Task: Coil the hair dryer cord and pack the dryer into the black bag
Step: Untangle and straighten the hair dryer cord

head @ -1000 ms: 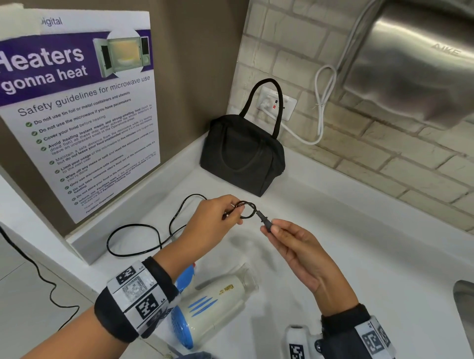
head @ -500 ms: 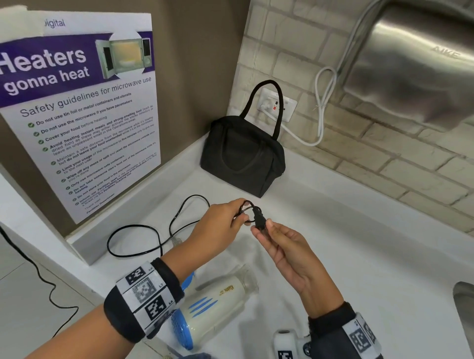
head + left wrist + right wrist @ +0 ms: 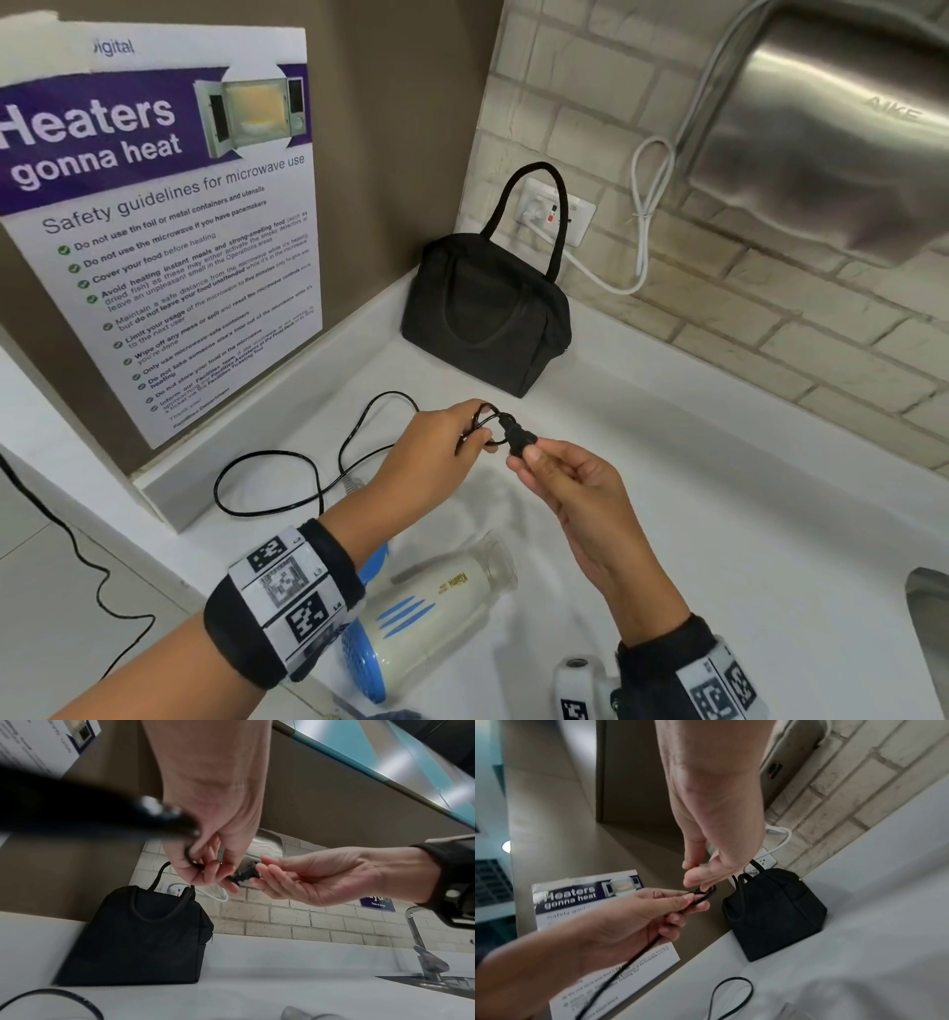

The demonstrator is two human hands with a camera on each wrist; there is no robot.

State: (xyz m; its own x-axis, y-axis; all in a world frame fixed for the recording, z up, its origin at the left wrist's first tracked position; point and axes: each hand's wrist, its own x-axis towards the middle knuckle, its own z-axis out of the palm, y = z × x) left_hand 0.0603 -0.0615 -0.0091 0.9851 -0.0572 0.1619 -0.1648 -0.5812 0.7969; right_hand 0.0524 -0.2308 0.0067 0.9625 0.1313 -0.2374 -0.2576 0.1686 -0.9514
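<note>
The cream and blue hair dryer (image 3: 431, 611) lies on the white counter (image 3: 719, 514) below my hands. Its black cord (image 3: 267, 457) snakes over the counter to the left and rises to my left hand (image 3: 436, 442), which pinches a small loop of cord (image 3: 488, 413). My right hand (image 3: 560, 478) pinches the black plug (image 3: 516, 437) right beside that loop. In the left wrist view the plug (image 3: 244, 875) sits between both hands' fingertips. The black bag (image 3: 488, 313) stands closed in the back corner, handle up, beyond my hands.
A microwave safety poster (image 3: 159, 221) leans on the left wall. A steel hand dryer (image 3: 821, 128) hangs at the upper right, its white cable (image 3: 647, 205) running to a wall socket (image 3: 560, 210) behind the bag. A sink edge (image 3: 929, 632) and a tap (image 3: 424, 953) lie right.
My right hand has brought the plug leftward to my left hand, closing the gap. The cord loop in my left hand is now tighter and smaller.
</note>
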